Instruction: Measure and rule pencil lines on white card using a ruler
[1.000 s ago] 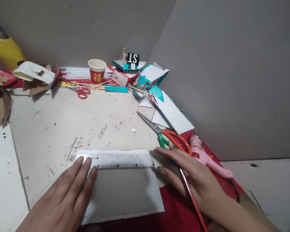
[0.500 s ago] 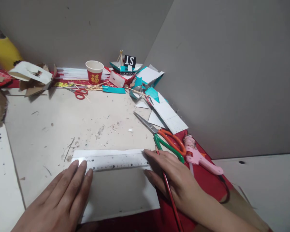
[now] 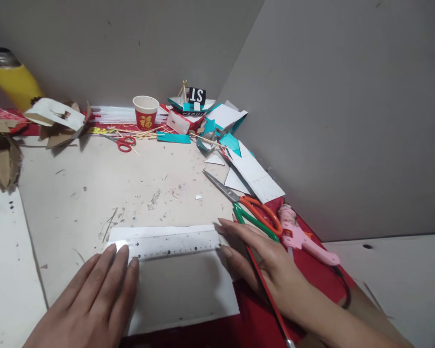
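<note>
Two hands are at work for me on the desk [image 3: 105, 179], my left [image 3: 97, 295] lying flat with its fingers close together on the ruler [image 3: 170, 245] and white card [image 3: 181, 290], my right [image 3: 264, 266] half curled round a red pencil [image 3: 264, 285] by the ruler's other end.

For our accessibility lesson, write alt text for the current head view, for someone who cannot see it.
A person's left hand and right hand, the right holding a red pencil, rest at opposite ends of a clear ruler on a white sheet. Nearby lie large scissors and a pink glue gun; behind stands a red paper cup.
</note>
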Demonstrator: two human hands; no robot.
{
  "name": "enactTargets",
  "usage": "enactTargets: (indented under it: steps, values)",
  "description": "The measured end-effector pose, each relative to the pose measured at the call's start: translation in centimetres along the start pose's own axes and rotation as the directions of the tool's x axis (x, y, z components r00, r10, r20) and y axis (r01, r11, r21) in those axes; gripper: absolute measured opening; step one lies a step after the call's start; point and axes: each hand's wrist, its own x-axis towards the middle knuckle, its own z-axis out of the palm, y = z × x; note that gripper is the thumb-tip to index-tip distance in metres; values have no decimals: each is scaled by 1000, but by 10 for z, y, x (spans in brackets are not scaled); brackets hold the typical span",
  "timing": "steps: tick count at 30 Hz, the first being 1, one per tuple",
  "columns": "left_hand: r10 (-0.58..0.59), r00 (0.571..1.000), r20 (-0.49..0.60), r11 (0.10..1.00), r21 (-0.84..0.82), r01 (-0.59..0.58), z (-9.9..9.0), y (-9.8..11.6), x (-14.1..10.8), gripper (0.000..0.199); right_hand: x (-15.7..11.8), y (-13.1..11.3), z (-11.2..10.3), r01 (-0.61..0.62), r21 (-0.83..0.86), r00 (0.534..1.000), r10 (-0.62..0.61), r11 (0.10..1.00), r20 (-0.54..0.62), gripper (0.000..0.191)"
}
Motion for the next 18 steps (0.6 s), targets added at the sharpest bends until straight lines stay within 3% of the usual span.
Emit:
enactTargets:
  steps: [9,18]
  values:
    - [-1,1000,-1,995,104,1,-5,0,4,91,2,2,4,24,25,1000,-24,999,13,34]
    - [53,999,-9,979,198,-50,-18,0,17,91,-18,7,5,36,-58,999,-35,998,14,41]
